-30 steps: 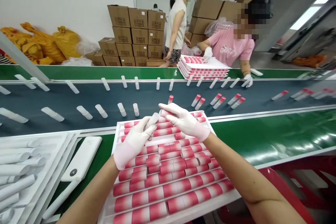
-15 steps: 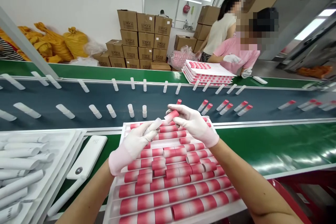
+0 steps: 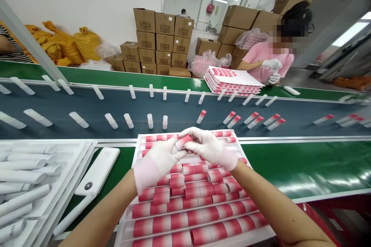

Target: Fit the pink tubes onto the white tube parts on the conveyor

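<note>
Both my hands wear white gloves and meet above a white tray. My left hand is closed round a small white tube, mostly hidden by the fingers. Pinched in my right hand is a short red-to-white paper tube, its pale end against the white tube. How far one goes into the other I cannot tell. Rows of red-and-white paper tubes lie in the tray's grooves under my hands, with several loose ones on top.
Beyond the tray runs a dark conveyor belt carrying upright white tubes and red-topped ones. Stacked trays of white tubes and a white power bank lie left. Across the belt, a gloved person works beside stacked trays.
My hands have come together, bringing the red-and-white paper tube onto the white tube's end; before, the two were slightly apart. The view has shifted a little. A standing person at the back has left view.
</note>
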